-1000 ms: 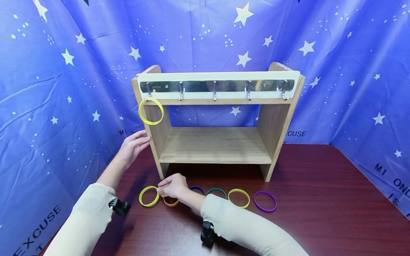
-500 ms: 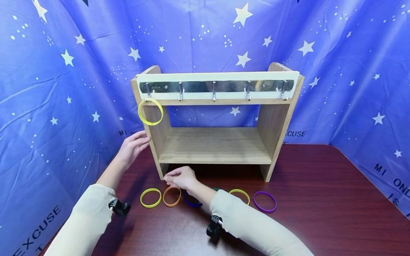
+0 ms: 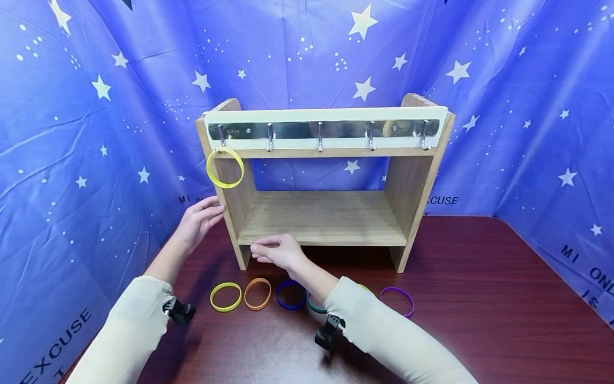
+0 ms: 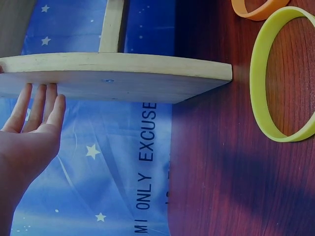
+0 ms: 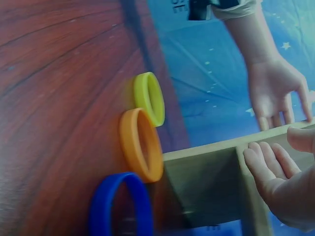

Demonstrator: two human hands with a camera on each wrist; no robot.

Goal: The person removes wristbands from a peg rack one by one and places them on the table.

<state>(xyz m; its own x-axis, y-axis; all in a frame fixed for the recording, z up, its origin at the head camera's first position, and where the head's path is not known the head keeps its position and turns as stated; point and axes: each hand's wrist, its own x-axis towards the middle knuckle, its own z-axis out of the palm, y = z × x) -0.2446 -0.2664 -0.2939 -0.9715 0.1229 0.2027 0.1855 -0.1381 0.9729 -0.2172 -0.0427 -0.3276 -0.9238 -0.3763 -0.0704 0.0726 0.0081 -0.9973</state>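
Note:
My left hand (image 3: 198,221) touches the outer left side of the wooden shelf (image 3: 316,218) with its fingertips. The left wrist view shows those fingers (image 4: 35,110) extended against the side panel. In front of the lower shelf board hovers my right hand (image 3: 283,252), its fingers loosely bent and holding nothing. A yellow wristband (image 3: 225,168) hangs from the leftmost hook of the metal hook strip (image 3: 297,130). On the table below lie a yellow wristband (image 3: 226,297), an orange wristband (image 3: 257,294) and a blue wristband (image 3: 291,295).
A teal wristband (image 3: 315,305) and another yellow one are partly hidden by my right forearm. A purple wristband (image 3: 397,302) lies to the right on the dark red table (image 3: 479,298). Blue star-printed cloth (image 3: 307,64) surrounds the table.
My right hand has risen from the orange wristband up to the lower shelf board. The yellow wristband on the table shifted slightly and lies still. My left hand has stayed put.

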